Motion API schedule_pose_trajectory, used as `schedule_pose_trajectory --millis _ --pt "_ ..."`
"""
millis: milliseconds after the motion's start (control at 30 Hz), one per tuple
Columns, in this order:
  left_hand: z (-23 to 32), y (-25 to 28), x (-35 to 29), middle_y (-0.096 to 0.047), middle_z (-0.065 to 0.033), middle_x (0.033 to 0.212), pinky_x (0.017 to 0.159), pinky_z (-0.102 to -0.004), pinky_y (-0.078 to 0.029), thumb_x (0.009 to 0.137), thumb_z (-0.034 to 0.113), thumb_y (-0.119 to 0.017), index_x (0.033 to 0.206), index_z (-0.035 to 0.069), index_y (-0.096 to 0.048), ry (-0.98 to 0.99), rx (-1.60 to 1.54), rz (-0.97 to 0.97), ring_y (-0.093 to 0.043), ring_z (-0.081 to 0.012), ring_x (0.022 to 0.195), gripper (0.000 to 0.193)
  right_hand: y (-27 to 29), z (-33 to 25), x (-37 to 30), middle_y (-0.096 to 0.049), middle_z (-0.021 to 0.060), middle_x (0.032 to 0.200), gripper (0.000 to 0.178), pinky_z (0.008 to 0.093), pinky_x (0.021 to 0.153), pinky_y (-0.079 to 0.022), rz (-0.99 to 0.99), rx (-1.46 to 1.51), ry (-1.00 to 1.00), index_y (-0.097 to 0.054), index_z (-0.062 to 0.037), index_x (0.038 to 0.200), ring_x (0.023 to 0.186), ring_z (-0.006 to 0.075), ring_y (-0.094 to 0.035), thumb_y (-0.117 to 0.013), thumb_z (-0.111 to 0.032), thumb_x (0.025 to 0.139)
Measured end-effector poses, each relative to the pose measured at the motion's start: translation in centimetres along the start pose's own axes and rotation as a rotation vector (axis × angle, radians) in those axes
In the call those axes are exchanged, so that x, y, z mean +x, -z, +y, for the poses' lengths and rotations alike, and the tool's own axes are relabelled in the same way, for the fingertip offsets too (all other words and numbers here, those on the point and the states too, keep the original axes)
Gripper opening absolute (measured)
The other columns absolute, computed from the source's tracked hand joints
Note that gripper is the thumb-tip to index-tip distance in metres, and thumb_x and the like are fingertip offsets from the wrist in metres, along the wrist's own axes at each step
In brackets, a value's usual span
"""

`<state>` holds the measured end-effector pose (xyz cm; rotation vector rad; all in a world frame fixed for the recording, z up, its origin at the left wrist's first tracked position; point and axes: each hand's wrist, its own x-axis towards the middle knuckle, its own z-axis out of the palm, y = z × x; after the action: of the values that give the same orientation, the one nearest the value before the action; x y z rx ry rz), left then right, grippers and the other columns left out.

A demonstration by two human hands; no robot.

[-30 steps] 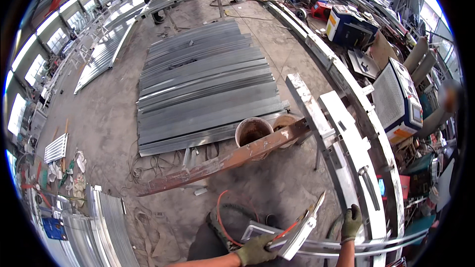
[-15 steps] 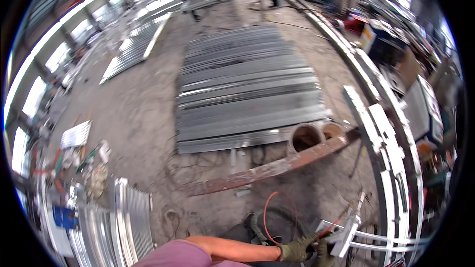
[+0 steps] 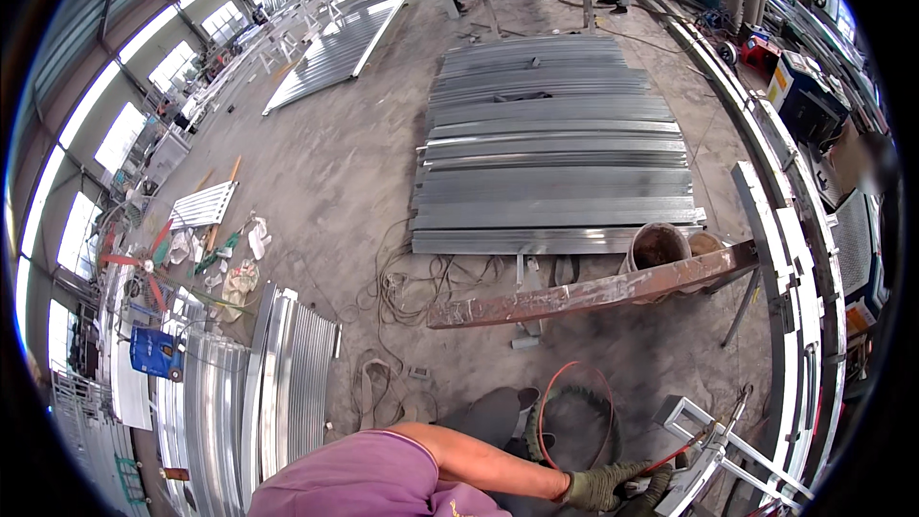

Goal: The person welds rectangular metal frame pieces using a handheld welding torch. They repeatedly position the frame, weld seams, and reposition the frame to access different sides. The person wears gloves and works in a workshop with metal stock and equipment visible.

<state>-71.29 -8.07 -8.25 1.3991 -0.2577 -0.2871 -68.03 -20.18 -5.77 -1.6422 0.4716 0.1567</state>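
My left hand, in a dark green work glove, reaches across to the lower right with its fingers curled. A thin red hose runs out from its fingertips toward a white metal frame. Close beside it, my right hand wears a similar glove; its fingers are partly hidden and what it holds cannot be made out. The metal frame, made of square tubes, lies right by the gloves. Another stretch of red hose loops over a dark ring on the floor near my foot.
A rusty beam crosses ahead, with a rusty bucket behind it. Beyond lies a stack of grey metal sheets. Long white rails run along the right. Bundled profiles and a blue box are at left; cables tangle on the floor.
My view has turned left and steadied, so the sheets and beam appear farther right and higher. The gloved hands remain together beside the metal frame.
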Motion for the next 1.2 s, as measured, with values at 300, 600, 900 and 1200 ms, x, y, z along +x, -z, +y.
schedule_pose_trajectory --millis 300,600,900,1200 --pt "-1.7 4.4 -3.9 -0.071 -0.0231 0.135 0.108 -0.0528 -0.053 0.082 0.031 -0.076 0.147 0.01 -0.065 -0.194 0.602 -0.032 -0.066 -0.0428 0.125 0.069 -5.8 0.8 -1.9 -0.071 0.0034 0.104 0.031 0.0346 0.082 -0.055 0.008 -0.032 -0.03 -0.069 -0.0049 0.128 0.091 0.0178 -0.067 -0.074 -0.024 0.104" --pt "-3.9 33.1 -17.9 -0.081 -0.0158 0.122 0.092 -0.0504 -0.062 0.09 0.034 -0.07 0.126 0.009 -0.082 0.758 1.108 -0.777 -0.078 -0.0359 0.113 0.045 -16.0 1.8 -2.6 -0.069 0.0026 0.111 0.036 0.0341 0.088 -0.054 0.098 -0.066 -0.058 -0.065 -0.005 0.137 0.097 0.0167 -0.065 -0.071 -0.022 0.106" --pt "-6.1 41.2 -20.1 -0.078 -0.0234 0.12 0.095 -0.0539 -0.06 0.094 0.037 -0.065 0.12 0.006 -0.081 0.869 0.88 -1.143 -0.076 -0.0419 0.114 0.044 -18.2 2.7 -4.3 -0.067 0.0018 0.118 0.042 0.0336 0.094 -0.053 0.228 -0.026 0.038 -0.061 -0.0051 0.146 0.104 0.0155 -0.063 -0.068 -0.02 0.108" --pt "-3.6 35.4 -12.3 -0.078 -0.0218 0.121 0.101 -0.0537 -0.057 0.104 0.046 -0.054 0.122 0.007 -0.078 0.727 0.839 -1.523 -0.074 -0.0421 0.115 0.049 -16.4 3.9 -3.9 -0.063 0.0019 0.101 0.048 0.0288 0.068 -0.052 0.475 -0.193 0.163 -0.057 0.002 0.148 0.078 0.0091 -0.059 -0.072 -0.002 0.102"
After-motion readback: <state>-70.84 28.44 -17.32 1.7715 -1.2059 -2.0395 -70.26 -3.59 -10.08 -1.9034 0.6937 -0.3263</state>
